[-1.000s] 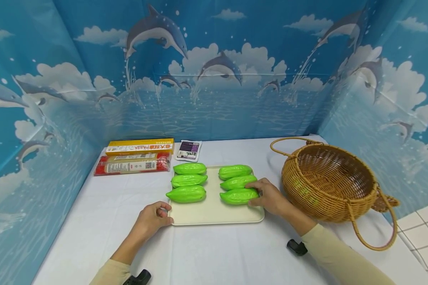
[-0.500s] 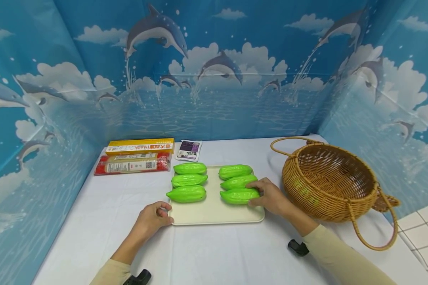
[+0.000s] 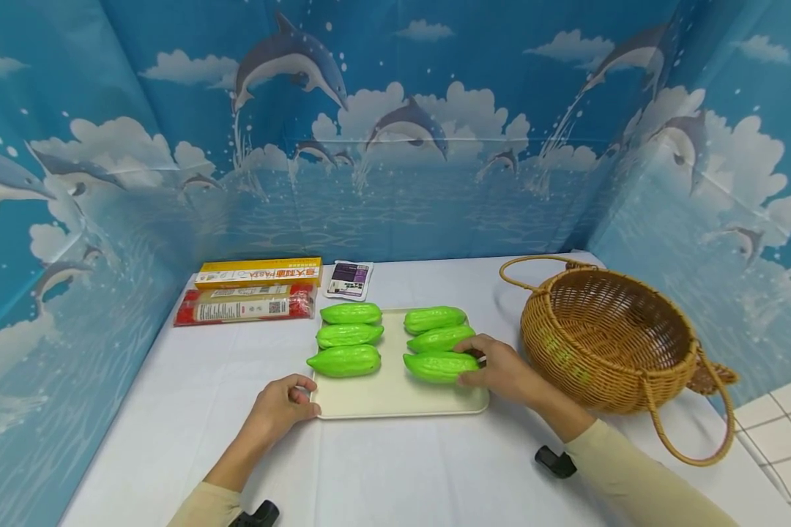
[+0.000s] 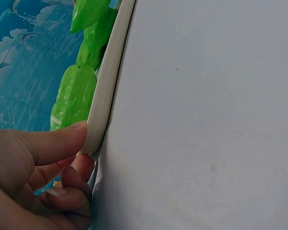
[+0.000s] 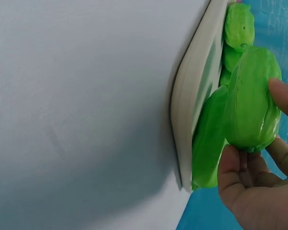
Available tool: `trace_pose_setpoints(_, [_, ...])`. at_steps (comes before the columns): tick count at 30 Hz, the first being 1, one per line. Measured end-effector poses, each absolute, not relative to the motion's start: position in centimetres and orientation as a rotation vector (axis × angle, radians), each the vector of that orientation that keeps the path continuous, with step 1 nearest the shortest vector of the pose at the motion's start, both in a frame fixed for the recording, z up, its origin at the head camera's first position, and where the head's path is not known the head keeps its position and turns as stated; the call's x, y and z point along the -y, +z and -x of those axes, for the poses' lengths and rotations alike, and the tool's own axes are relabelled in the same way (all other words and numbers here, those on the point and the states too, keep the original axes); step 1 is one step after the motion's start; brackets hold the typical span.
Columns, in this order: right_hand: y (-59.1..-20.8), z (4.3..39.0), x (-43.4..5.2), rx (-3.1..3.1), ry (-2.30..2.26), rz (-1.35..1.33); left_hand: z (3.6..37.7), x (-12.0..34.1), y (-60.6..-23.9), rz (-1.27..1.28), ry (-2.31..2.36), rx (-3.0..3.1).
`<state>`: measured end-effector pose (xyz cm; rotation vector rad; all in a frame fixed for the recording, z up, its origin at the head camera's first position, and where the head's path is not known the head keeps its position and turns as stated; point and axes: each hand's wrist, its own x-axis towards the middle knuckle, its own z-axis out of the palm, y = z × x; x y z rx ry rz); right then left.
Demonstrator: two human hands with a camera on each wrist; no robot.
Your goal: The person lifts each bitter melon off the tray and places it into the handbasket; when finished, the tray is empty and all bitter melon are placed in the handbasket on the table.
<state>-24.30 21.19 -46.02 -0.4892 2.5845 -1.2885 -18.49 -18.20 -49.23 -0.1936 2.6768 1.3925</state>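
A cream tray [image 3: 395,399] bears several bright green bitter melons in two columns, ridged and pointed at one end. At its near left corner, my left hand [image 3: 278,410] pinches the rim. The left wrist view shows that thumb on the tray's edge [image 4: 103,96] with curled fingers below. My right hand [image 3: 501,369] grips the blunt end of the front right bitter melon [image 3: 438,367]. From the right wrist, this bitter melon [image 5: 252,100] stands out from the tray, in front of another bitter melon [image 5: 211,139] lying there. Thumb and fingers are on opposite sides of it.
A brown wicker basket [image 3: 567,351] with looped handles stands right of the tray, close to my right forearm. Behind the tray on the left lie a yellow pasta box [image 3: 257,272], a red-ended noodle packet [image 3: 244,304] and a purple-and-white pouch [image 3: 348,280]. A dolphin-print curtain [image 3: 395,197] encloses the table.
The front right bitter melon has shifted slightly left and toward me in my right hand, apart from the one behind. The left hand stays at the tray corner.
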Motion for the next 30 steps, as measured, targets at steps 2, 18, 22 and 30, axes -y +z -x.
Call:
trace_pose_setpoints(2, [-45.8,24.2,-21.1,-2.579,-1.293,0.498,18.5,18.2,-49.2,0.182,1.388,-2.685])
trace_pose_setpoints(18, [-43.4,22.8,-20.7,-2.629,-1.155,0.575,18.5,18.3,-49.5,0.202,1.395,-2.671])
trace_pose_setpoints(22, [-42.4,22.7,-20.9,-2.661,-1.103,0.570,18.5,18.4,-49.5,0.196,1.413,-2.659])
trace_pose_setpoints(30, [-39.2,22.3,-22.0,-2.689,-1.152,0.611,18.7,18.4,-49.5,0.199,1.454,-2.631])
